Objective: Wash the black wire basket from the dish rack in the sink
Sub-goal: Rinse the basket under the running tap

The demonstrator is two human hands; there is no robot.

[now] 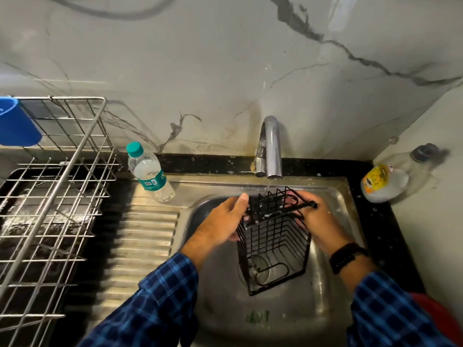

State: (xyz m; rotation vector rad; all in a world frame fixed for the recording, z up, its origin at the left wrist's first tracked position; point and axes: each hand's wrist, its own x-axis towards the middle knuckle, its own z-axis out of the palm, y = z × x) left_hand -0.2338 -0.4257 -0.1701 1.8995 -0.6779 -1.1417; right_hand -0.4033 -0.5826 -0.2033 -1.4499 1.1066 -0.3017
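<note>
Rinsing the basket under a thin stream

Centre frame, and the black wire basket (273, 236) is tilted over the stainless steel sink (275, 321). Its upper end is pushed right under the curved chrome tap (271, 146), and its lower end hangs down toward the drain. A thin stream of water (268, 186) drops onto the top wires. That tilt looks deliberate to me: it lets the water run down the length of the mesh instead of splashing off.

The left hand (225, 219) grips the basket's left edge, thumb up at the rim, fingers tucked beneath. The right hand (318, 221), with a black strap (348, 256) on its wrist, is wrapped round the right edge, fingers curled behind the wires. One hand on each side gives control of the open grid and leaves it free to turn.

Over at the left of the frame, the silver wire dish rack (57, 196) stands on the counter, with a blue plastic cup (17, 123) at its upper-left corner. A clear plastic water bottle with a teal cap (149, 171) stands between the rack and the tap. A clear plastic jug with a yellow label (383, 181) sits at the right edge.

My read: the wash is under way, with most of the mesh yet to pass under the stream.
</note>
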